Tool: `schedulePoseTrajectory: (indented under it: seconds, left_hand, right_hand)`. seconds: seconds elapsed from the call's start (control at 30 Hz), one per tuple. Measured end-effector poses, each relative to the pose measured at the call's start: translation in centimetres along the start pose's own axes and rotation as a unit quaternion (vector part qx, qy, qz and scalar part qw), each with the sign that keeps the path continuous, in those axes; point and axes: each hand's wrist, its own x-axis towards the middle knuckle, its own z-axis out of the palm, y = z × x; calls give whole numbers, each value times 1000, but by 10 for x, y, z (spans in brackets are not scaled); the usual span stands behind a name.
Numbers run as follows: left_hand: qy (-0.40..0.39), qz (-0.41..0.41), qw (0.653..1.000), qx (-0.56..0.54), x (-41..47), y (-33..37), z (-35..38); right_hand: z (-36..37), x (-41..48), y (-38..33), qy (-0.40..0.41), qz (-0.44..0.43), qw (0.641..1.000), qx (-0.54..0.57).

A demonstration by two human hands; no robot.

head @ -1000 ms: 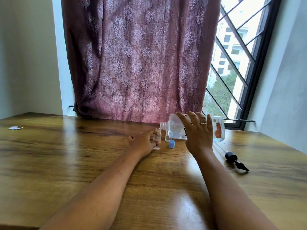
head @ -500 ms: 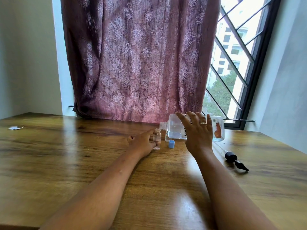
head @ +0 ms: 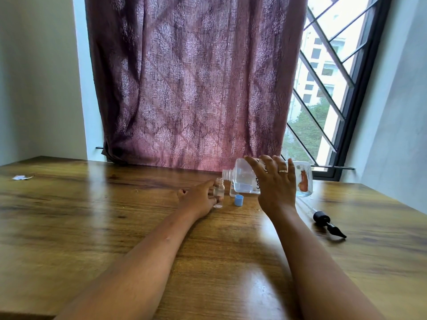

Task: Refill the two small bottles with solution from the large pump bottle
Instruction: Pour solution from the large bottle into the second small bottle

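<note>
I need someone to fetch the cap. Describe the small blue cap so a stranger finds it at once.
Start at the wooden table below the maroon curtain. Between the two hands, under the tipped large bottle, sits the blue cap. It is the only blue thing there, squat and opaque beside the clear small bottle.

The large bottle (head: 245, 181), clear plastic with its pump off, lies tipped sideways right of centre, its open neck over a small clear bottle (head: 218, 192) standing upright. A second small bottle (head: 232, 189) stands just behind, partly hidden. Little liquid pools inside the large bottle.
</note>
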Motion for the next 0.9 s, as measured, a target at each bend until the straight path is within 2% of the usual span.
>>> schedulePoseTrajectory:
  seconds: [0.17,0.9]
  left_hand:
    - [1,-5,999,36,-1,2,-1]
    - [-5,-7,999,39,3,-1,2]
  right_hand:
    - [-2,0,-1,-7,1,1000,1]
    - [-2,0,-1,-6,-1,1000,3]
